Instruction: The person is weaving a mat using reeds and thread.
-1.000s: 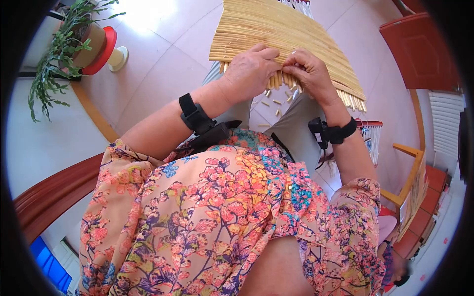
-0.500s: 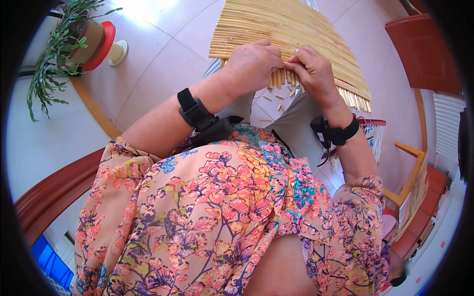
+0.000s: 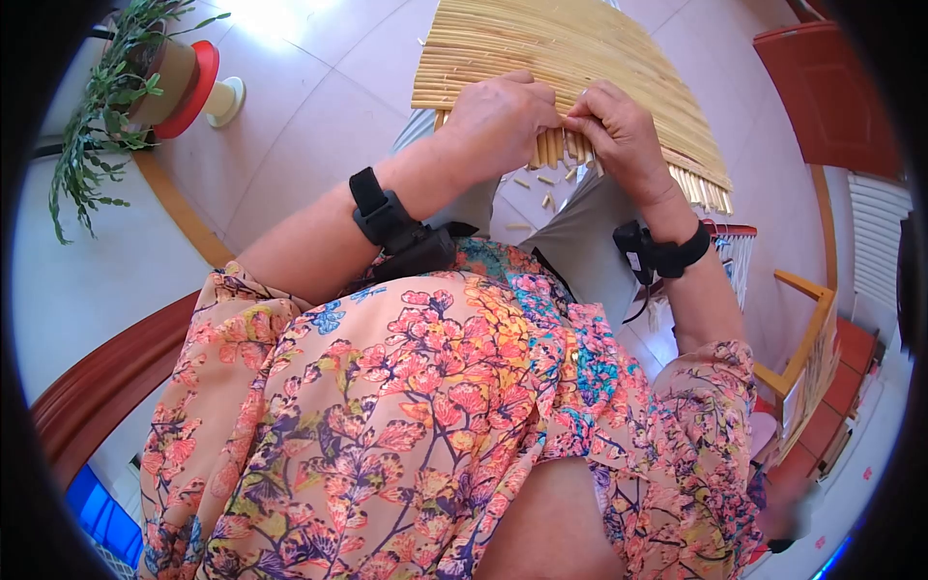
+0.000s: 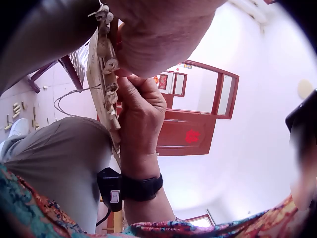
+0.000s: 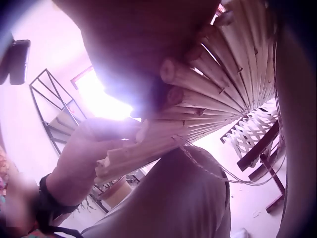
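Note:
A mat of straw-coloured stalks fans out over the knees, its uneven stalk ends facing the body. At this near edge the left hand curls its fingers round the stalks. Beside it, the right hand pinches at the same edge with thumb and forefinger, and the fingertips of both hands nearly meet. In the left wrist view the right hand lies against the stalk ends. Thin cord hangs in loops below the mat in the right wrist view. Whether cord lies between the fingertips is hidden.
Short cut stalk pieces lie on the floor between the legs. A potted plant stands at the left, a red cabinet door at the upper right. Right of the knees are a rack with white cords and a wooden frame.
Both hands stay at the stalk ends with their fingertips close together. In the head view they have shifted slightly to the right, and the right-hand fingers have moved a little along the edge.

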Tool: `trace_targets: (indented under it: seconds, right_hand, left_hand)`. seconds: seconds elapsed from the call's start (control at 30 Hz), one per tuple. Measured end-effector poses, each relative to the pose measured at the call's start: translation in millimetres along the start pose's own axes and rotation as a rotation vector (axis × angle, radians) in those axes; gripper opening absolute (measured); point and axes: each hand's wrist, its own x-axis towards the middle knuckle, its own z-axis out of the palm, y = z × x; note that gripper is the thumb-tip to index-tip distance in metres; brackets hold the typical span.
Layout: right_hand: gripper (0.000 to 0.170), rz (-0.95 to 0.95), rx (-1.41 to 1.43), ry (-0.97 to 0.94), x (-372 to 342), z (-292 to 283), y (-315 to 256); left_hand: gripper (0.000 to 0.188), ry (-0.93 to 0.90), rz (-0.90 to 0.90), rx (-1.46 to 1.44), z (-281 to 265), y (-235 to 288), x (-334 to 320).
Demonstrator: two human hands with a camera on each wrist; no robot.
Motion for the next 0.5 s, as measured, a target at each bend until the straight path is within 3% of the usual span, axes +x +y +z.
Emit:
trace_targets:
  seconds: [0.1,0.27,0.5]
  right_hand:
    - [0.009,0.075,0.042,0.022,-1,4,2]
    - [0.009,-0.073,-0.085,0.069,-1,7,0]
    - [0.007,-0.041,-0.096,0.061,0,6,-1]
  left_hand:
    - [0.018,-0.017,0.014,0.076,-1,0,-2]
    - [0.02,0.078,0.032,-0.002,3,-9,0]
    - [0.02,0.027,0.0,-0.021,7,-18,6]
